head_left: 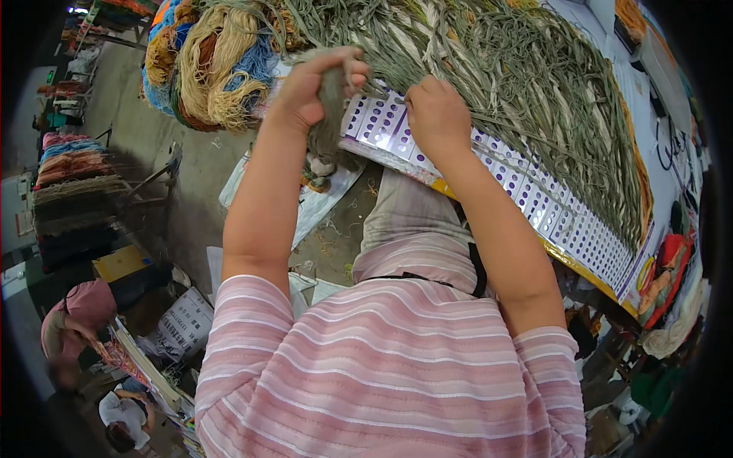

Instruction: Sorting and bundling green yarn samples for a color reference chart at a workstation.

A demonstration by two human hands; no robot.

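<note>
A hanging bundle of grey-green yarn is gripped in my left hand, its fingers curled round the top and slightly blurred. The lower end of the bundle dangles beside the table's near edge. My right hand is closed in a pinch on a thin yarn strand, mostly hidden by the fingers. Beneath it lies a long white sample board with rows of purple dots. Many loose grey-green yarn strands spread over the table, and several trail onto the board.
Hanks of cream, brown and blue yarn hang over the table's left end. Below them a white sheet and yarn scraps lie on the floor. Racks of coloured yarn stand at left. Two other people sit at lower left. Red cloth lies at right.
</note>
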